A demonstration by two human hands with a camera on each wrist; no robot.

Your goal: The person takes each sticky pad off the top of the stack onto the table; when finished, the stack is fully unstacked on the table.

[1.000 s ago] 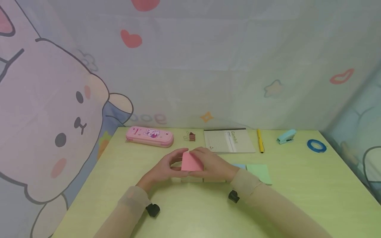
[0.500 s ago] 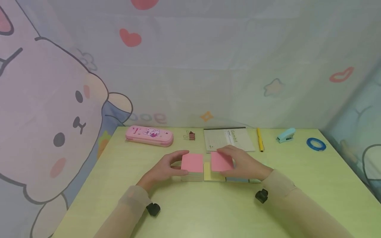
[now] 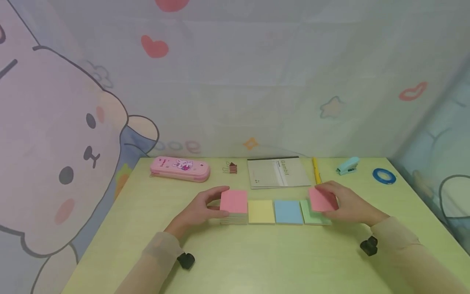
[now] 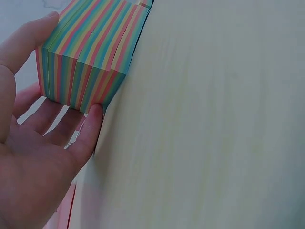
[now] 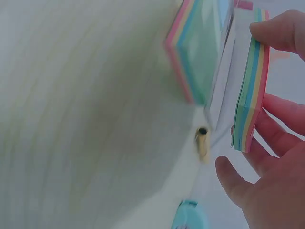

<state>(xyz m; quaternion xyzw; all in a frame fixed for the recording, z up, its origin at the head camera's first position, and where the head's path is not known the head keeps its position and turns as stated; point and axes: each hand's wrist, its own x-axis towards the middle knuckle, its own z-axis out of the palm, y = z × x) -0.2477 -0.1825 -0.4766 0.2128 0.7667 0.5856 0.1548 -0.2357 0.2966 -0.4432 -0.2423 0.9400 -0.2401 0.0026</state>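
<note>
My left hand [image 3: 198, 211] grips a tall stack of sticky notes [image 3: 233, 202] with a pink top, thumb in front and fingers behind. In the left wrist view, the stack's sides [image 4: 88, 57] show many coloured stripes. My right hand [image 3: 350, 206] pinches a thinner pink-topped sticky note pad [image 3: 320, 200]. That pad is over a green-topped pad [image 3: 316, 218], partly covering it in the head view; in the right wrist view, the held pad's layered edge [image 5: 252, 90] is apart from the green-topped pad [image 5: 198, 62]. Yellow [image 3: 261, 212] and blue [image 3: 288, 212] pads lie between.
Along the back of the table [image 3: 257, 257] lie a pink pencil case [image 3: 180, 168], a binder clip [image 3: 231, 168], a notebook [image 3: 278, 173], a yellow pen [image 3: 316, 170], a light blue stapler [image 3: 347, 166] and a blue tape roll [image 3: 384, 176].
My right hand has moved right from the stack with a pink-topped pad, past the yellow and blue pads, to above the green one. My left hand has stayed on the stack.
</note>
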